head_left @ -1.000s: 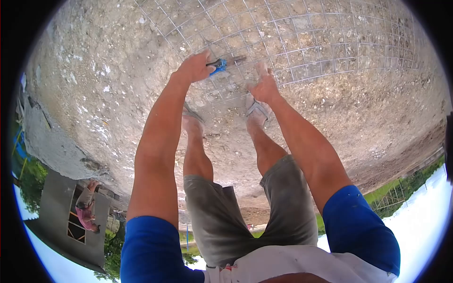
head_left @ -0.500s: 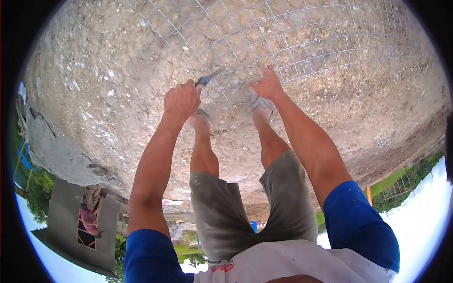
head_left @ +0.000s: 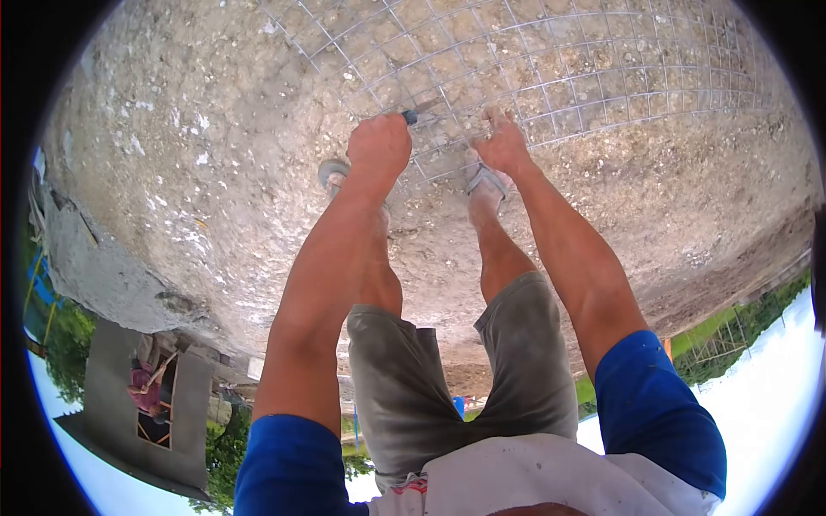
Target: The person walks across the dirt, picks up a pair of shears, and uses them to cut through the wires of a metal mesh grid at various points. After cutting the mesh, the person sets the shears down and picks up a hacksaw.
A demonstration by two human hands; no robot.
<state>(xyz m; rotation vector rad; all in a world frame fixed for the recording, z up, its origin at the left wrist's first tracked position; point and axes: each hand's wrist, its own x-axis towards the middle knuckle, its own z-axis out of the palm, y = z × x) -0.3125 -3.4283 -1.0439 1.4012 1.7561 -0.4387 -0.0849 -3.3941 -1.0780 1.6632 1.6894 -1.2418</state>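
Note:
My left hand [head_left: 379,148] is closed around a hand tool [head_left: 409,117] with a dark blue-grey handle and a narrow, flat metal blade. The blade points toward the right, over the wires of a metal mesh [head_left: 576,103] lying on the rough ground. Close to the near edge of that mesh is my right hand [head_left: 505,148], its thumb and fingers apart and fingertips down at the wires. My two sandalled feet, one in a grey sandal [head_left: 487,181], stand just behind the hands.
Stony, pale-flecked ground [head_left: 215,198] spreads around me. A grey concrete ledge [head_left: 103,258] runs along the left. Upside down at the lower left, a person [head_left: 148,387] sits or leans at an opening in a grey wall [head_left: 107,387].
My left hand has moved up and to the right with the tool, its blade now farther over the mesh. My right hand has shifted slightly right. My left foot has shifted left.

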